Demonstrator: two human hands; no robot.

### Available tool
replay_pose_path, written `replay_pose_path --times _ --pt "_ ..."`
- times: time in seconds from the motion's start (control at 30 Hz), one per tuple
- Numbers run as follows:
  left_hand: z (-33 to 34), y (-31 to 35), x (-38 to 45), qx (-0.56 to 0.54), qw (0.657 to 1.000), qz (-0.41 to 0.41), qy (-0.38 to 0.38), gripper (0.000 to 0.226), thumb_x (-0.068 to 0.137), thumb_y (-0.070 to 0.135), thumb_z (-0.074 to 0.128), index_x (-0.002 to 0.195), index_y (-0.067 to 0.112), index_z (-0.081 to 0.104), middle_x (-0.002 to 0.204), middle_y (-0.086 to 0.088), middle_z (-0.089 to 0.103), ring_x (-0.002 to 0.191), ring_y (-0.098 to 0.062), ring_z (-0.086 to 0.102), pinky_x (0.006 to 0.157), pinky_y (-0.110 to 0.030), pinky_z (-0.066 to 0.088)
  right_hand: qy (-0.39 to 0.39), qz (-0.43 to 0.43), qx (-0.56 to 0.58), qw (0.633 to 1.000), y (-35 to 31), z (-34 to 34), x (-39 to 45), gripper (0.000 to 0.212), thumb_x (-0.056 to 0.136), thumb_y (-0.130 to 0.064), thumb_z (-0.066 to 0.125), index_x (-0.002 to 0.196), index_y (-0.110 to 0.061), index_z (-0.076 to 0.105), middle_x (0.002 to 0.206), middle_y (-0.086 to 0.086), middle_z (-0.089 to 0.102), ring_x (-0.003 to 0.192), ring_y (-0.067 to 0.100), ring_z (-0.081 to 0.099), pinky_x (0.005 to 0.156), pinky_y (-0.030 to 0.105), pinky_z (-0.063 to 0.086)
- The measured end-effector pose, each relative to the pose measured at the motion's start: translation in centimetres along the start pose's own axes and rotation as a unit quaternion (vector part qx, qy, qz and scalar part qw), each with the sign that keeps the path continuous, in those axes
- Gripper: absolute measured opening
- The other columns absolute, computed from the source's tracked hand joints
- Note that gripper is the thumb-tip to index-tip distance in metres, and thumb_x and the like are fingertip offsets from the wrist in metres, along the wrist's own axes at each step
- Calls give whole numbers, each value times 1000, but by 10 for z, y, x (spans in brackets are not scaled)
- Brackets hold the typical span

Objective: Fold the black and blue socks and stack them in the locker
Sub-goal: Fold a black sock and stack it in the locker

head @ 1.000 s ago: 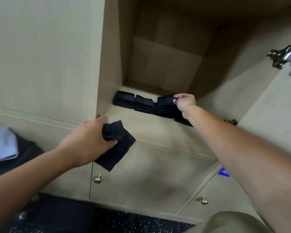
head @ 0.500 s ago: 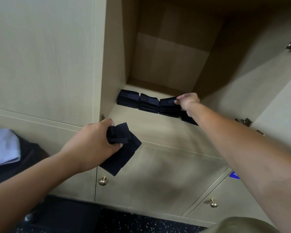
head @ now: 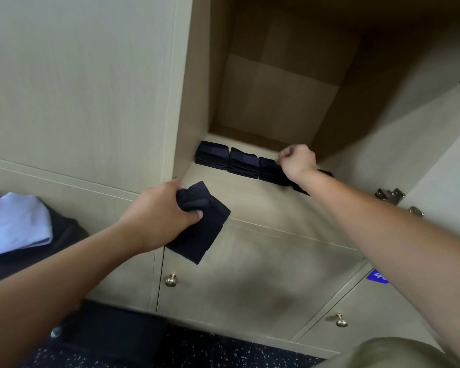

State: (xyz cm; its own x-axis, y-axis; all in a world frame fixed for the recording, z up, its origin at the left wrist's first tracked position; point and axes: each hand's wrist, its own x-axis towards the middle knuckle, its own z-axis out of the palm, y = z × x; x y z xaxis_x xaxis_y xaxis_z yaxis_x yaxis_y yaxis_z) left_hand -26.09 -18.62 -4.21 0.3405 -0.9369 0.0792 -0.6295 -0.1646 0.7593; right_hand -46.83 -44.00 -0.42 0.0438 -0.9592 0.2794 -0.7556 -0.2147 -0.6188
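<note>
Since a second ago the right hand [head: 298, 160] has drawn back a little from the row of folded dark socks [head: 243, 164], its fingers now curled into a loose fist just above the third stack; whether it pinches any cloth cannot be told, as the knuckles hide the fingertips. Its forearm hides part of a further dark piece [head: 302, 188] lying at the row's right end. That row sits on the pale wood-grain floor of the open locker [head: 252, 208], running from the left rear corner toward the right wall. A dim brown back panel [head: 274, 102] closes the compartment behind.

Nearer the front edge, the left hand [head: 160, 216] grips a folded black sock [head: 201, 229], thumb and fingers closed round its upper fold while the rest hangs over the closed door below. Two round brass knobs [head: 171, 280] mark the lower doors, and a small blue label [head: 377, 277] shows at the right. A silver hinge [head: 389, 196] sits on the open door's edge. Pale blue folded cloth [head: 14, 224] lies at far left, above dark speckled flooring [head: 197, 351].
</note>
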Motion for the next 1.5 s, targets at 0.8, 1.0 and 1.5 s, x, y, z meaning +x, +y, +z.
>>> replay_pose_path --times 0.8,1.0,1.5 --pt "-31 -4 -3 -317 942 -63 88 34 91 45 69 106 15 64 90 0 68 78 -20 64 65 -30 48 -367 109 471 795 -79 12 -174 68 102 -60 33 128 -3 60 118 21 72 103 40 72 87 36 62" --pt "-36 -16 -5 -339 933 -96 69 64 71 58 71 112 10 65 106 -20 71 82 -26 64 91 -47 54 -213 -95 319 919 -64 12 -161 9 94 -8 68 97 -1 72 99 9 78 95 15 73 92 28 56" --pt "-16 -6 -6 -408 903 -130 -32 31 84 31 79 109 14 72 82 -6 73 66 -19 64 56 -28 48 -166 -106 335 921 -60 15 -164 23 84 -3 78 102 -15 71 98 -18 73 85 -3 70 80 18 53"
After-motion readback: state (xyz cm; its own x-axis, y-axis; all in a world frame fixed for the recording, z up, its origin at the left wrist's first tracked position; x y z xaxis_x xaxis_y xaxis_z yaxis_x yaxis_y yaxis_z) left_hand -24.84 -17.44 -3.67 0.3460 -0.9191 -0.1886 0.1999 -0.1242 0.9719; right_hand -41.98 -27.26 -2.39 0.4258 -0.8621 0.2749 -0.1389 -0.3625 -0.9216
